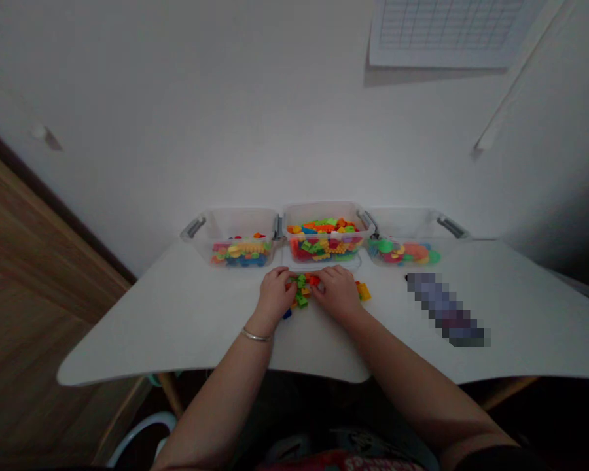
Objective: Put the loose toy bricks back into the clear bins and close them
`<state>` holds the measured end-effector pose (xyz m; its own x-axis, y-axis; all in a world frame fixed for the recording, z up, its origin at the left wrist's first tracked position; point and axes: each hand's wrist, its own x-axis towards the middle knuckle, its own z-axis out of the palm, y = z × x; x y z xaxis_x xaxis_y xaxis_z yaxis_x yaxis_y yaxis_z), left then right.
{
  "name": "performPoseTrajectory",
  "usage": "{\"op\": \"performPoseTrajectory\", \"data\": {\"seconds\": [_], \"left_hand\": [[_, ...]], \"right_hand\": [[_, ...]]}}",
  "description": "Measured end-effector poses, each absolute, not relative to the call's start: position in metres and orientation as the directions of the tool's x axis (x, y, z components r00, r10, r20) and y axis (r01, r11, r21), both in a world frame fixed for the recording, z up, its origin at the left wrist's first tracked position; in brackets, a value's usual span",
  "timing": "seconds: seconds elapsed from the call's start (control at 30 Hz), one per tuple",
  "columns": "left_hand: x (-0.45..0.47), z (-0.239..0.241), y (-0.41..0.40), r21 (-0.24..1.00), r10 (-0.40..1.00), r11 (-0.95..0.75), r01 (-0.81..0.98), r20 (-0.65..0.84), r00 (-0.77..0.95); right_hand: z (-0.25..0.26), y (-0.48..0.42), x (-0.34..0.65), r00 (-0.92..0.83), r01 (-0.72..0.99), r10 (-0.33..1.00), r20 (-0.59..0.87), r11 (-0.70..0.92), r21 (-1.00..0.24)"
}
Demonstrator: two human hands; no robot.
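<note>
A small pile of coloured plastic building blocks (302, 300) lies on the white table between my two hands, with green, red and orange pieces showing. My left hand (275, 291) curves around the pile's left side, thumb and fingers apart. From the right, my right hand (341, 291) cups the other side, its fingertips beside a red block (314, 280). Whether that hand pinches any piece is too small to make out. A dark blue block (287, 314) sits just below my left hand. Yellow blocks (364, 291) stick out past the right hand.
Behind my hands, three clear bins stand along the wall: a left bin (240, 226), a fuller middle bin (326, 208) and a right bin (407, 226), each containing colourful plastic pieces. A blurred-out long object (444, 307) lies on the white table (177, 327) at right.
</note>
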<state>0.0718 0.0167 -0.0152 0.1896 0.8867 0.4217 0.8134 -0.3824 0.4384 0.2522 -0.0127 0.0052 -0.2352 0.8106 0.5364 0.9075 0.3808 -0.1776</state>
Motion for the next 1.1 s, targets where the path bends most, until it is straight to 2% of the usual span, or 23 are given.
{"op": "performPoseTrajectory", "data": {"seconds": [0.13,0.27,0.4,0.67,0.77,0.87,1.0,1.1], "left_hand": [[0.072,-0.012,0.016,0.428,0.892,-0.383,0.819,0.4,0.209],[0.072,-0.011,0.015,0.424,0.894,-0.383,0.821,0.395,0.213],[0.072,-0.013,0.015,0.438,0.893,-0.384,0.813,0.4,0.206],[0.072,-0.02,0.02,0.461,0.891,-0.385,0.799,0.413,0.191],[0.072,-0.021,0.02,0.461,0.888,-0.387,0.798,0.42,0.187],[0.072,-0.02,0.02,0.474,0.883,-0.399,0.785,0.429,0.19],[0.071,-0.018,0.02,0.493,0.877,-0.425,0.759,0.432,0.21],[0.072,-0.015,0.019,0.497,0.88,-0.423,0.758,0.423,0.215]], "right_hand": [[0.017,-0.013,0.257,-0.141,0.84,0.702,0.698,0.458,-0.291],[0.034,-0.005,0.265,0.032,0.734,0.575,0.818,0.542,-0.409],[0.055,0.016,0.279,0.182,0.677,0.548,0.817,0.532,-0.508],[0.102,0.086,0.299,0.271,0.71,0.53,0.803,0.454,-0.539],[0.105,0.099,0.294,0.24,0.741,0.571,0.785,0.415,-0.528],[0.102,0.103,0.286,0.195,0.808,0.676,0.711,0.3,-0.506],[0.099,0.109,0.284,0.16,0.879,0.829,0.536,0.128,-0.46],[0.099,0.117,0.287,0.137,0.88,0.91,0.391,0.07,-0.47]]}}
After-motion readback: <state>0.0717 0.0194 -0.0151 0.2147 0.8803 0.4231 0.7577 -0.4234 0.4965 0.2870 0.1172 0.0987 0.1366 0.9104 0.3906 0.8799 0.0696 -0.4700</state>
